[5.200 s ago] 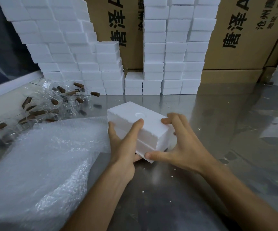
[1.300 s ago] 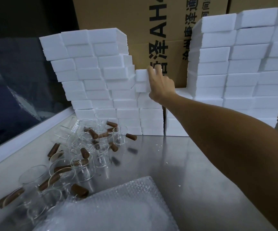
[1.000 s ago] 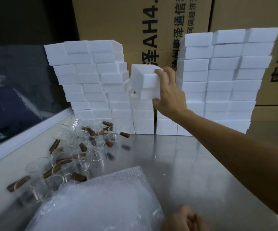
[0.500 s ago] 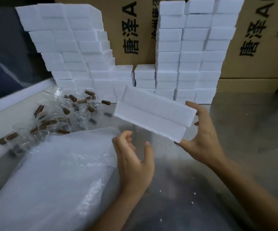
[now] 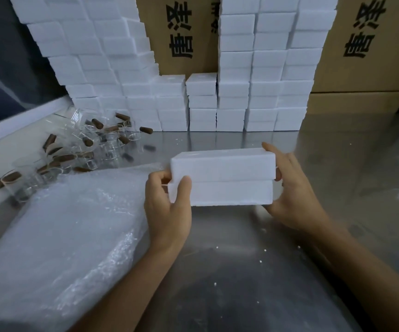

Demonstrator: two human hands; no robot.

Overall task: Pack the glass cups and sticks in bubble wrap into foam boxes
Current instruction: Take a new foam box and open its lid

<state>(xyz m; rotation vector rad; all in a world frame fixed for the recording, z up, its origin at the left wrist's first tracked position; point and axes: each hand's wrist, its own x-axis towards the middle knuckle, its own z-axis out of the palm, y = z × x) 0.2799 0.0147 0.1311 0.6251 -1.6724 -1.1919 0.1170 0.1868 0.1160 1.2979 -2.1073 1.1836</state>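
Now I hold the white rectangular foam box (image 5: 222,177) level above the steel bench (image 5: 337,164), where half a second ago it hung tilted in my right hand (image 5: 292,190) alone. My left hand (image 5: 167,202) has come up and its grip closes round the left end, thumb on the near face; the right hand's grip clasps the right end. The crumpled sheet of clear bubble wrap (image 5: 57,231) lies near left; the clear glass cups (image 5: 107,144) and brown sticks (image 5: 98,123) sit far left, before the stacked white foam boxes (image 5: 260,75).
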